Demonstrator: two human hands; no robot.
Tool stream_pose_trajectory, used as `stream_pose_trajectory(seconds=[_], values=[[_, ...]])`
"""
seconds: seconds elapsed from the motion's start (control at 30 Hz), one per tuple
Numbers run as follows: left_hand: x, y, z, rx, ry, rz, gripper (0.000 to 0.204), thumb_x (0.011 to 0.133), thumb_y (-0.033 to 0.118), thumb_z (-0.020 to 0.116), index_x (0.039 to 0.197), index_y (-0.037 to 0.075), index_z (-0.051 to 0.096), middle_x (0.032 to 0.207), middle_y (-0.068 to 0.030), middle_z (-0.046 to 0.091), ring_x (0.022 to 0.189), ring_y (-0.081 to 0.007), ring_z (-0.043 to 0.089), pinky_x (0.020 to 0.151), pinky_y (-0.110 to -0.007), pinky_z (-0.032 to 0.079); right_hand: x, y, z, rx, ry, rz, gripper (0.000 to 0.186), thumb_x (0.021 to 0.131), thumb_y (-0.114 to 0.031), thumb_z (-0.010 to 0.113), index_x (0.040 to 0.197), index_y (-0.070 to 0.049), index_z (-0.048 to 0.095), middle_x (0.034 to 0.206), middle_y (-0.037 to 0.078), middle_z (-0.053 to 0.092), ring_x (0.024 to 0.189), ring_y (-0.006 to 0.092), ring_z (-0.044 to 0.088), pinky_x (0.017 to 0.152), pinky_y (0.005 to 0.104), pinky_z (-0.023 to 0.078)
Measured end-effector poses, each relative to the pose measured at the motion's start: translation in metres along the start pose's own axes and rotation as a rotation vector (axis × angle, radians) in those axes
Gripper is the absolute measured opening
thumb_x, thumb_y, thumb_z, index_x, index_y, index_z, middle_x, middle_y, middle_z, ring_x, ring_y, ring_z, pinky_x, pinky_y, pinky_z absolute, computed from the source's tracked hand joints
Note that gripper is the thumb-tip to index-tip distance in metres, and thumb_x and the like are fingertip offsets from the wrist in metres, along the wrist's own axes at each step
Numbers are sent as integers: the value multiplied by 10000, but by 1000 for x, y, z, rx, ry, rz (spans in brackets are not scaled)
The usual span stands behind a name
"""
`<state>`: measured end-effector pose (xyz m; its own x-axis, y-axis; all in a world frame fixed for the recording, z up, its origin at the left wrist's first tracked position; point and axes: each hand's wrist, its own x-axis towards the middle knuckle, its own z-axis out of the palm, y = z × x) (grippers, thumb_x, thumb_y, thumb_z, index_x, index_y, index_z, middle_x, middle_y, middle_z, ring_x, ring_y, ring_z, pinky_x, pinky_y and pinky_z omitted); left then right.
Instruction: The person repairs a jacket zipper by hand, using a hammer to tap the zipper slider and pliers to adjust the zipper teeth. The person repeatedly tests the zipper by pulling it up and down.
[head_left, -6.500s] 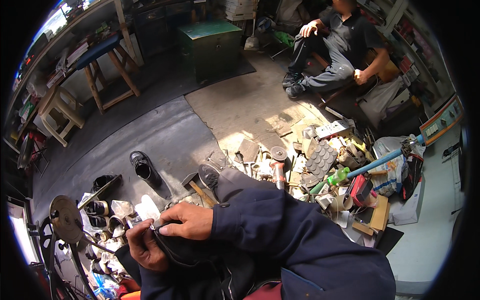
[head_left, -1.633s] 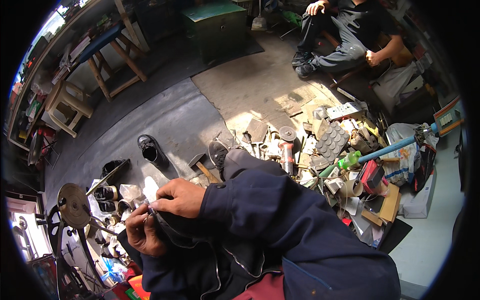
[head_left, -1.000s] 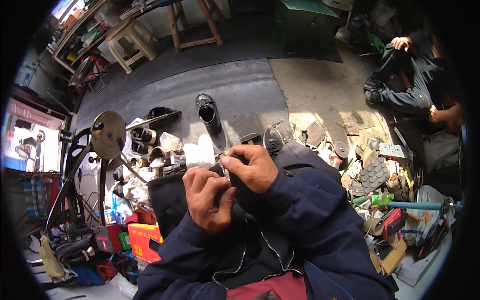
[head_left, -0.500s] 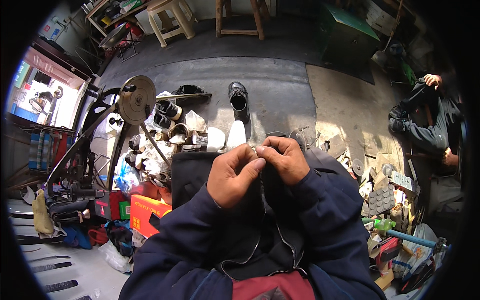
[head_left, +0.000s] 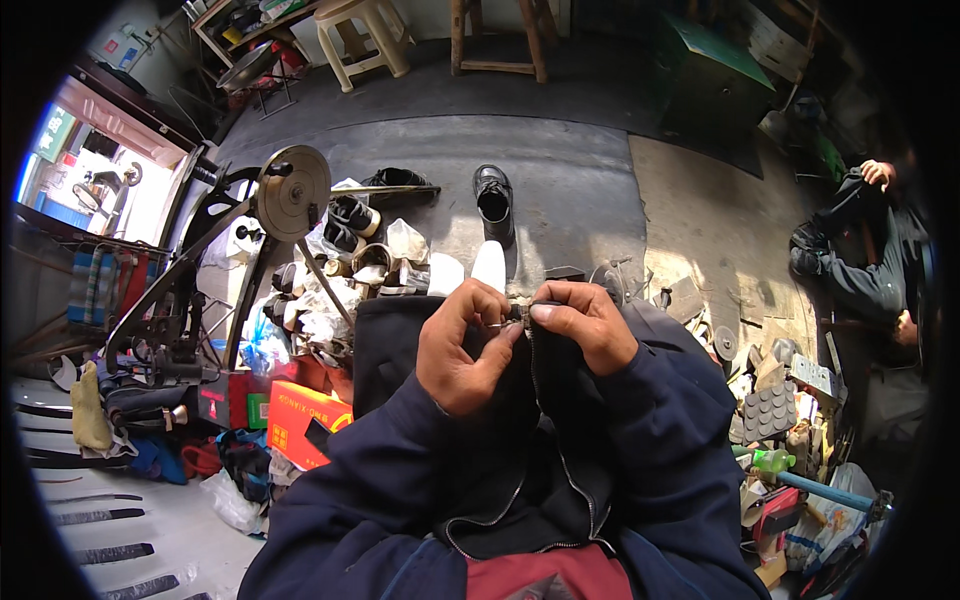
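A black zippered garment (head_left: 385, 345) lies across my lap, its metal zipper (head_left: 565, 470) running down toward me in a loose curve. My right hand (head_left: 592, 330) pinches the garment at the zipper's far end, thumb on top. Just left of it, my left hand (head_left: 462, 350) is closed in a pinch, with thumb and forefinger near the same zipper end. A thin, light sliver shows by the left fingertips, too small to name. Dark cloth spans the small gap between my two hands.
Beyond my lap stands a black shoe (head_left: 493, 200). A hand-cranked machine with a round wheel (head_left: 293, 195) rises at left, near an orange box (head_left: 305, 420). Tools and parts, with a blue-handled tool (head_left: 825, 484), crowd the right. Another person's leg (head_left: 860, 270) is at far right.
My fingertips, which met before, are now slightly apart, baring the zipper end and the small light sliver. The surroundings have shifted a little to the right in view.
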<state>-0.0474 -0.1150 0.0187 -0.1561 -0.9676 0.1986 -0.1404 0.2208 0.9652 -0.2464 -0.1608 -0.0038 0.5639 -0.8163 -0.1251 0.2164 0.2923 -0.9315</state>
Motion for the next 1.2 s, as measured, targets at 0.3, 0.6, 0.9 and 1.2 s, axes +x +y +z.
stream_pose_trajectory(seconds=[0.3, 0.6, 0.9, 1.2], values=[[17, 1, -13, 254, -138, 229, 180, 825, -106, 688, 912, 12, 582, 874, -122, 640, 774, -270, 634, 727, -341, 518, -4, -1, 3, -451, 89, -35, 207, 859, -170, 712, 941, 13, 659, 811, 30, 658, 798, 78, 588, 697, 275, 486], [19, -6, 0, 334, -91, 395, 220, 765, -115, 704, 871, 17, 564, 853, -136, 643, 795, -288, 641, 715, -356, 514, -10, 0, -6, -255, 149, -35, 211, 974, -179, 690, 928, 27, 676, 862, -14, 660, 824, 52, 563, 756, 242, 464], [24, 11, 24, 453, -199, 225, 166, 791, 8, 742, 893, 1, 611, 814, -130, 609, 766, -339, 583, 692, -417, 483, -2, 11, -2, -439, 386, -198, 168, 954, -131, 684, 877, 19, 682, 759, 5, 654, 713, 62, 558, 634, 255, 464], [2, 22, 31, 295, -113, 62, 148, 827, -16, 718, 877, -3, 580, 779, -131, 577, 686, -294, 576, 636, -365, 471, -11, 5, -3, -167, 310, -192, 182, 975, -132, 655, 870, 15, 676, 758, -7, 645, 721, 50, 555, 660, 227, 444]])
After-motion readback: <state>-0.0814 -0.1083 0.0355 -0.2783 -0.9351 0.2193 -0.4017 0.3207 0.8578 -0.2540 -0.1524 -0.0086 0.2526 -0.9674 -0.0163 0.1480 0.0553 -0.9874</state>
